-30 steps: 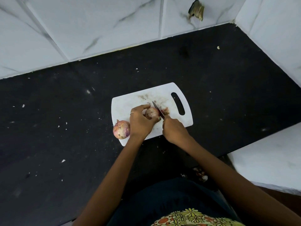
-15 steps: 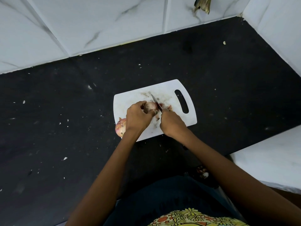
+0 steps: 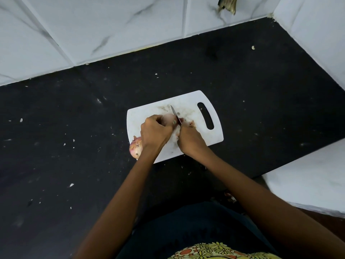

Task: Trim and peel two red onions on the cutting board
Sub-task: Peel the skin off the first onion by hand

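Fingers of the left hand point(image 3: 155, 132) are curled over a red onion point(image 3: 168, 118) in the middle of the white cutting board point(image 3: 138, 118), pinning it against the board so that only its pale pinkish top shows past the knuckles. Just to the right, the right hand point(image 3: 190, 140) is closed round the handle of a small knife point(image 3: 174, 114); the handle itself is hidden inside the fist. Its narrow blade points away from the person and lies against the right side of the held onion. Reddish bits of onion trimmings point(image 3: 191, 124) lie on the board right beside the blade, between the onion and the board's handle slot point(image 3: 205, 115).

A second red onion point(image 3: 135, 147), with its skin on and dark specks on it, sits at the near left corner of the board, partly over the edge and touching the left wrist. The board lies at an angle on a black countertop point(image 3: 74, 128) dotted with small pale crumbs. White marbled wall tiles point(image 3: 112, 25) close off the counter at the back and on the right. Both bare forearms reach in from the bottom of the head view, above dark clothing with a yellow flowered patch point(image 3: 214, 251).
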`<state>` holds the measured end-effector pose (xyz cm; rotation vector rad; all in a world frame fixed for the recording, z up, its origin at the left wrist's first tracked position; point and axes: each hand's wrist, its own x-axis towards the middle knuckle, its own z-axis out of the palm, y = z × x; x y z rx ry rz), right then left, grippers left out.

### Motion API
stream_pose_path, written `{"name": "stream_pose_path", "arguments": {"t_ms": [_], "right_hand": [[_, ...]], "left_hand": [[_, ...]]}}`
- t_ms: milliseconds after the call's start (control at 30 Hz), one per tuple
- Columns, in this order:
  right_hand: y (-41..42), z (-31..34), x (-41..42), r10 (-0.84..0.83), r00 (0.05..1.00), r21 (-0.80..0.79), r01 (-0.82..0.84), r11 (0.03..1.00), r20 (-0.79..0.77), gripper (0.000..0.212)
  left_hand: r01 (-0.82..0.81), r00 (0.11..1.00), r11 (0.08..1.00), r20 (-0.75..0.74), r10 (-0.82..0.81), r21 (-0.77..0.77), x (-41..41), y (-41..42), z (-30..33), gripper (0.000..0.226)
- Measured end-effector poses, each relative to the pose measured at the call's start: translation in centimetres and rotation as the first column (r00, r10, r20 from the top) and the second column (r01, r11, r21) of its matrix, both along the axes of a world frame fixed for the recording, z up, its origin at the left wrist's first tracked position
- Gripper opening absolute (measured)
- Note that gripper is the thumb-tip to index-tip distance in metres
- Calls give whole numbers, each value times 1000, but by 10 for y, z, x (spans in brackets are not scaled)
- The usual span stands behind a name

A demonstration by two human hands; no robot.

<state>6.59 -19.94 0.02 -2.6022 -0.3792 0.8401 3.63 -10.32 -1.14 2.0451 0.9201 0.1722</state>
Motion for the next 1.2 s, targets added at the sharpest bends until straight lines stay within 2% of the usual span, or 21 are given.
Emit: {"name": "stream_pose_path", "arguments": {"t_ms": [167, 267, 400, 500, 667, 767, 900, 1033, 1200], "right_hand": [[-9, -5, -11, -18, 1000, 14, 18, 1000, -3, 35], [1, -4, -7, -56, 998, 29, 55, 998, 2, 45], [8, -1, 2, -40, 999, 17, 40, 999, 11, 33], [0, 2, -3, -10, 1000, 14, 10, 1000, 21, 34], [-7, 5, -5, 0, 999, 25, -1, 1000, 32, 30], [-6, 5, -3, -9, 999, 12, 8, 1000, 32, 31], [-6, 2, 1, 14, 999, -5, -14, 1000, 41, 31], [-13, 1, 2, 35, 999, -18, -35, 999, 19, 29], [-25, -1, -1, 66, 998, 16, -66, 998, 9, 27]], "left_hand": [[-17, 1000, 999, -7, 17, -27, 0, -2, 2, 30], [-49, 998, 996, -31, 47, -68, 2, 2, 2, 32], [-69, 997, 994, -48, 65, -88, 2, 6, 3, 36], [-24, 993, 998, -113, 18, -57, 4, 6, 3, 32], [17, 970, 1000, -241, -17, -3, 3, 0, 0, 53], [38, 974, 999, -225, -29, 35, -2, -8, 0, 46], [117, 973, 993, -200, -119, -20, -7, -11, 3, 30], [253, 934, 967, -255, -249, -20, -9, -9, 7, 51], [201, 957, 977, -225, -182, 64, -7, -9, 8, 51]]}}
